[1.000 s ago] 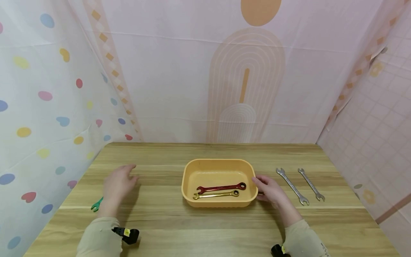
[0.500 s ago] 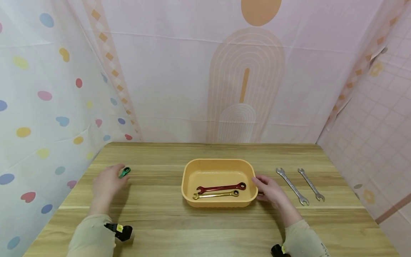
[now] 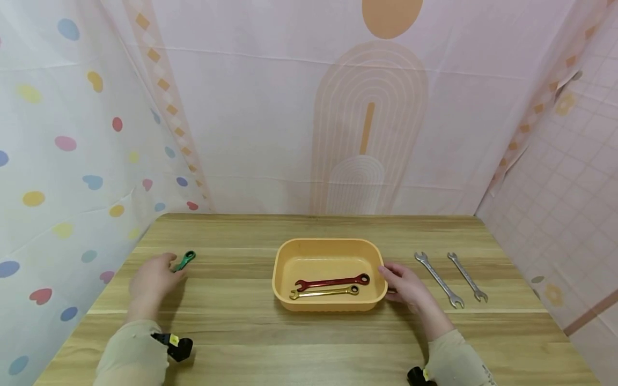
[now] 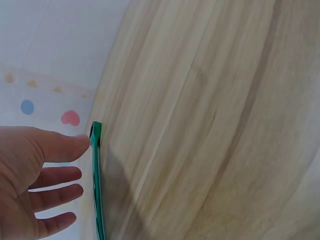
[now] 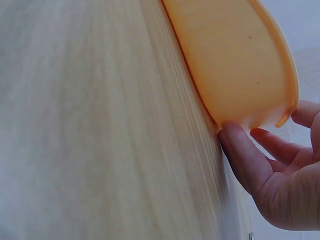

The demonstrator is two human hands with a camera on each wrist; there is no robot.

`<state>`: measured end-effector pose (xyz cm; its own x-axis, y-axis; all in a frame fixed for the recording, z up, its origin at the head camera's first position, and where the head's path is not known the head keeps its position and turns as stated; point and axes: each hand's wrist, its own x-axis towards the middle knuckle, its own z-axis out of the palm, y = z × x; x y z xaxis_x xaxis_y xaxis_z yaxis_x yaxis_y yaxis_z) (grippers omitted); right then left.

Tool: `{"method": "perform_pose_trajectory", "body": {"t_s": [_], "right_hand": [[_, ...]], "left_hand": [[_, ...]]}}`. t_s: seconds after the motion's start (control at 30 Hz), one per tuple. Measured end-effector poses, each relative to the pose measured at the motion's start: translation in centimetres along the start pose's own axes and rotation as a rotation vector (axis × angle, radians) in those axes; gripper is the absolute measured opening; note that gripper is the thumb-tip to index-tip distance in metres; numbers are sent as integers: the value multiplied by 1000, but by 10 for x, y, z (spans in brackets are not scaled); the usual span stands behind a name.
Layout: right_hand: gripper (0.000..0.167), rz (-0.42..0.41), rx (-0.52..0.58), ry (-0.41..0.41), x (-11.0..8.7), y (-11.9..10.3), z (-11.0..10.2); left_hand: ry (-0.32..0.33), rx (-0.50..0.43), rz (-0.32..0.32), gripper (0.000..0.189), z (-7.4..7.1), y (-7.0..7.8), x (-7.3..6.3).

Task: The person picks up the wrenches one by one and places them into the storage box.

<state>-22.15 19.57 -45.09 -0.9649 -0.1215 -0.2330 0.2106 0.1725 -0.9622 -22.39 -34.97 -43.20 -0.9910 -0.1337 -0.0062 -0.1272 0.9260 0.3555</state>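
Note:
In the head view my left hand (image 3: 152,279) is at the left of the table, beside a green ratchet wrench (image 3: 185,260) whose ring end shows past the fingers. The left wrist view shows the fingers slightly bent and apart, with the thumb close to the ring end of the green wrench (image 4: 96,175). Whether they touch is hard to tell. My right hand (image 3: 407,284) grips the right end of a yellow plastic bin (image 3: 328,306), thumb at the rim and fingers against the outer wall (image 5: 235,65). Inside lie a red ratchet wrench (image 3: 333,282) and a gold one (image 3: 324,292).
Two silver open-end wrenches, a larger one (image 3: 439,280) and a smaller one (image 3: 467,276), lie on the wooden table (image 3: 289,348) right of the bin. Patterned cloth (image 3: 260,134) hangs behind the table and along both sides.
My left hand has moved left and a little toward me, and the green wrench's ring end now shows beyond its fingers. The right hand and bin stay in place.

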Motion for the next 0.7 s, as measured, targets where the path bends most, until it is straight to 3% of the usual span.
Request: {"method": "perform_pose_trajectory", "body": {"t_s": [0.3, 0.7], "right_hand": [[51, 1, 7, 1, 0, 0, 1], [52, -8, 14, -3, 2, 2, 1]], "left_hand": [[-65, -26, -69, 64, -5, -2, 1], [-67, -46, -83, 51, -4, -9, 5]]}}
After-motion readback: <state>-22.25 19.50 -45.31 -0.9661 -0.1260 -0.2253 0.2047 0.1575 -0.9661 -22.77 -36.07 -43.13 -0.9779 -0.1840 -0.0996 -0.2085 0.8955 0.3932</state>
